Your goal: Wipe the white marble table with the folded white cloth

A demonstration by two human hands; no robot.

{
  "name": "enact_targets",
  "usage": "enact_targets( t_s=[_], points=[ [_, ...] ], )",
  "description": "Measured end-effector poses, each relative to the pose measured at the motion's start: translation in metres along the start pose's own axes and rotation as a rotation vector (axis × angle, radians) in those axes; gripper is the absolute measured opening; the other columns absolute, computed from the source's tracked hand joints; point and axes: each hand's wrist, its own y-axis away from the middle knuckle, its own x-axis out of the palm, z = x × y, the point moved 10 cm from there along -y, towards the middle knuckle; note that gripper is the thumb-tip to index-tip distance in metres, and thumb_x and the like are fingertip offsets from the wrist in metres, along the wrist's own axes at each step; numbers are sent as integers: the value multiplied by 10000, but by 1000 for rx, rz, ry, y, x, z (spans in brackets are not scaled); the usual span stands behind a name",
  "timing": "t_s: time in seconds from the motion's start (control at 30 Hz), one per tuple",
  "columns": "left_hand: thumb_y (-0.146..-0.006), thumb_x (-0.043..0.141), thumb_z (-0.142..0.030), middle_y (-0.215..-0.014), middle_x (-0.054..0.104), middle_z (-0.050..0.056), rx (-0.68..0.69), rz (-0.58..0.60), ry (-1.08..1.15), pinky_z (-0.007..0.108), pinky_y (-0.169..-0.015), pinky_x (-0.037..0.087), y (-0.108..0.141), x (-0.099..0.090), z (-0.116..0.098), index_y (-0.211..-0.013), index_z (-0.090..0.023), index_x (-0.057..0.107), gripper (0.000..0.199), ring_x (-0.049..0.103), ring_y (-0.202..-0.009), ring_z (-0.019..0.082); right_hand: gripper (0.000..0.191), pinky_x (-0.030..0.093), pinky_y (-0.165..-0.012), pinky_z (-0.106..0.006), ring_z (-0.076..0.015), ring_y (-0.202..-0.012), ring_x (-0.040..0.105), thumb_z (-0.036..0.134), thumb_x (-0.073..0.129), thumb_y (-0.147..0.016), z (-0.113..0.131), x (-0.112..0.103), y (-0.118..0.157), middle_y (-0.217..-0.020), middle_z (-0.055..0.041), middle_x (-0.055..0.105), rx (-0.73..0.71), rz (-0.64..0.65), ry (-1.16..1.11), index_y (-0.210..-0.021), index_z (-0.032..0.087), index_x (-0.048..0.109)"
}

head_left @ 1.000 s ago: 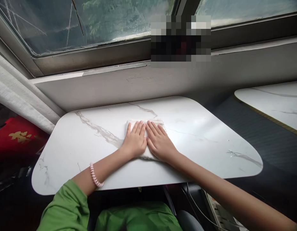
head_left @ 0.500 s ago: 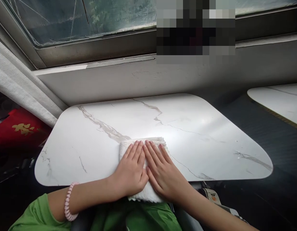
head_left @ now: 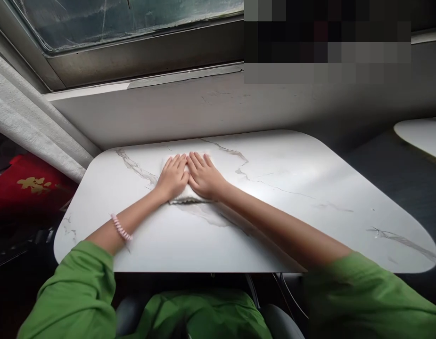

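Note:
A folded white cloth (head_left: 187, 195) lies on the white, marble-veined tabletop (head_left: 295, 157), towards its far side. My left hand (head_left: 173, 175) rests flat on the cloth's left part, fingers stretched forward. Beside it, my right hand (head_left: 203, 175) presses flat on the right part, thumb close to the left thumb. Both hands are open, palms down, and cover most of the cloth; its near edge shows below them. A pink coiled band (head_left: 121, 228) circles my left forearm.
A low wall and a metal window frame (head_left: 143, 47) stand behind the table. White curtain (head_left: 30, 108) hangs at the left, above a red bag (head_left: 30, 183) with gold print. Another white tabletop (head_left: 424, 136) is at the right. Cables (head_left: 292, 296) hang below the near edge.
Both hands have pushed the cloth away from me, from the table's near edge to its far half, and slightly left. My arms are now stretched out, and the view has shifted a little.

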Motion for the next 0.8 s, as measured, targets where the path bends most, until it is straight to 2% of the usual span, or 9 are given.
enact_targets(
  t_s=[0.17,0.33,0.43,0.6,0.7,0.8],
  points=[
    [-877,359,-165,-1402,477,118,38,-71,0,349,-1149,204,-61,-5,42,-1267,-86,480,416,373,-1325,200,617,159,-1098,-535,-345,-1386,245,297,237,-920,-29,18,-64,-1489,-250,308,79,-30,-44,-1417,-63,300],
    [-870,358,-148,-1295,559,105,70,-90,-15,371,-1076,305,-88,-4,59,-1193,-116,512,360,476,-1191,219,612,159,-1080,-565,-359,-1368,262,282,245,-910,-42,26,-90,-1475,-253,333,126,-63,-68,-1409,-66,307],
    [-888,339,-154,-1283,567,106,62,-82,-36,373,-1074,300,-89,-3,61,-1199,-109,511,359,478,-1184,220,602,163,-1084,-558,-347,-1372,257,267,230,-914,-42,26,-91,-1474,-253,337,124,-61,-55,-1406,-71,304],
    [-912,303,-157,-1411,474,96,26,-75,-54,382,-1136,204,-78,-4,57,-1274,-106,475,404,381,-1311,198,581,176,-1110,-508,-308,-1386,245,243,218,-928,-37,22,-82,-1493,-229,315,134,-27,-27,-1422,-57,283],
    [-913,307,-173,-1459,419,96,-2,-52,-61,395,-1159,160,-63,-3,52,-1336,-103,430,446,332,-1356,193,581,177,-1122,-492,-296,-1394,245,243,228,-928,-29,19,-69,-1499,-228,303,118,-21,-29,-1422,-56,290],
    [-916,304,-209,-1494,361,105,-16,-18,-71,403,-1174,126,-37,0,42,-1402,-82,354,504,271,-1396,192,589,186,-1125,-495,-287,-1400,247,266,232,-927,-13,15,-49,-1500,-222,303,64,-30,-39,-1424,-40,307]
  ],
)
